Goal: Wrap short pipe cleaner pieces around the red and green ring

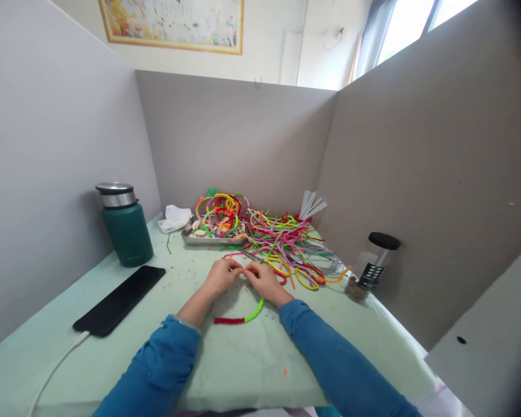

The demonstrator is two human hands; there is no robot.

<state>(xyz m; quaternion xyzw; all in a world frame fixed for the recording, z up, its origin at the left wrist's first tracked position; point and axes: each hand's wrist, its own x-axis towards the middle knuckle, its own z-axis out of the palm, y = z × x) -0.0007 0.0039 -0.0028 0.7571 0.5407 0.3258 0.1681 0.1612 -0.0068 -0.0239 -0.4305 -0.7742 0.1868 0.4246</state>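
While our two hands meet fingertip to fingertip over the cloth, the step looks like fine work on one end of the red-and-green pipe-cleaner strip (254, 312). Left hand (220, 277): narrow pinch, thumb and index together, apparently on the strip's far end. Right hand (264, 281): same narrow pinch, tips against the left's. The exact bit between the tips is too small for us to make out. Strip position: it comes out from under the right hand, green part curving down toward us, red part lying flat on the pale green tablecloth (238, 370), its red end free.

Our read on the next move: it calls for a steady grip on one side and a small fingertip twist or tuck on the other, with the free end kept flat and out from under the sleeves. Scissors (252, 255) lie just beyond the hands, near the loose pipe-cleaner pile (282, 234); snag risk there if we push forward. Yellow loop (306, 279) sits right of the right hand, apart from the strip. Metal tray (212, 241) is well behind, so elbow room's fine.
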